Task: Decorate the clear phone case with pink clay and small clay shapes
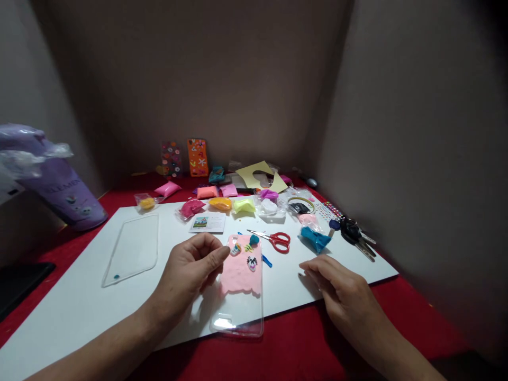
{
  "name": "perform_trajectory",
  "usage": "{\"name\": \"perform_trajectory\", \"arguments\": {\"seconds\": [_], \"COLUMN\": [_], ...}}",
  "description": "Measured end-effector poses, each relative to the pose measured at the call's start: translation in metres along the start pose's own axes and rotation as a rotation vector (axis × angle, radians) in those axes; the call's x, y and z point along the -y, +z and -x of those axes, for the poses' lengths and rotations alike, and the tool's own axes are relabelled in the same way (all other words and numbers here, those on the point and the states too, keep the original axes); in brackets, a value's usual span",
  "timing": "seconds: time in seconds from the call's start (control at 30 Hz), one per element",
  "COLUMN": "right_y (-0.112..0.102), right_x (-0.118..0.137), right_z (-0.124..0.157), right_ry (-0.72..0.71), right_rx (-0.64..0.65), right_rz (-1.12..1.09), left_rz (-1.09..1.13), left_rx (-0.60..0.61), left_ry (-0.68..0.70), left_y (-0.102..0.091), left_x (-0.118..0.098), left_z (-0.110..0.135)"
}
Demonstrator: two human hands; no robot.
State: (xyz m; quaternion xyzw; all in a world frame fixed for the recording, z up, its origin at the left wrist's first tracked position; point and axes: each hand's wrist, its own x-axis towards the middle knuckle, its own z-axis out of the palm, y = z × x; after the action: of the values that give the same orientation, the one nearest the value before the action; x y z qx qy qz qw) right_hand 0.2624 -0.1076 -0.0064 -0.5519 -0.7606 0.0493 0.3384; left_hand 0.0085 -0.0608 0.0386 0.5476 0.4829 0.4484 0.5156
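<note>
A clear phone case (239, 296) lies on the white board (71, 312), its upper half covered with pink clay (243, 274) that carries small clay decorations near the top. My left hand (189, 271) rests at the case's left edge, fingers curled and thumb near the pink clay; whether it pinches anything I cannot make out. My right hand (341, 288) lies on the board to the right of the case, fingers loosely extended toward it, holding nothing. Red-handled scissors (274, 239) lie just beyond the case, with a blue tool (266, 260) beside it.
A second clear case (133, 250) lies at left. Packets of coloured clay (220, 203) line the board's far edge, a blue packet (315, 238) and keys (355, 234) at right. A purple bag (59, 185) stands at far left, two decorated cases (197, 157) against the back wall.
</note>
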Motion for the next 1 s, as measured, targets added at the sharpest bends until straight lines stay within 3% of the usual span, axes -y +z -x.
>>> {"name": "perform_trajectory", "arguments": {"seconds": [0.33,0.47,0.6,0.7,1.0], "right_y": [-0.005,0.0,0.004,0.003,0.004], "right_x": [-0.001,0.001,0.001,-0.002,-0.007], "right_z": [0.017,0.017,0.016,0.014,0.015], "right_ry": [-0.049,-0.114,-0.228,-0.234,-0.247], "right_rx": [-0.002,0.013,-0.047,-0.085,-0.084], "right_rz": [0.044,0.194,0.365,0.443,0.429], "left_rz": [-0.034,-0.036,-0.046,-0.046,-0.064], "left_rx": [0.03,0.032,0.002,0.001,0.012], "left_ry": [-0.017,-0.023,-0.025,-0.023,-0.028], "left_y": [-0.003,-0.003,0.0,0.001,0.001], "left_x": [0.004,0.004,0.001,0.001,0.003], "left_z": [-0.003,-0.003,-0.001,-0.001,-0.002]}}
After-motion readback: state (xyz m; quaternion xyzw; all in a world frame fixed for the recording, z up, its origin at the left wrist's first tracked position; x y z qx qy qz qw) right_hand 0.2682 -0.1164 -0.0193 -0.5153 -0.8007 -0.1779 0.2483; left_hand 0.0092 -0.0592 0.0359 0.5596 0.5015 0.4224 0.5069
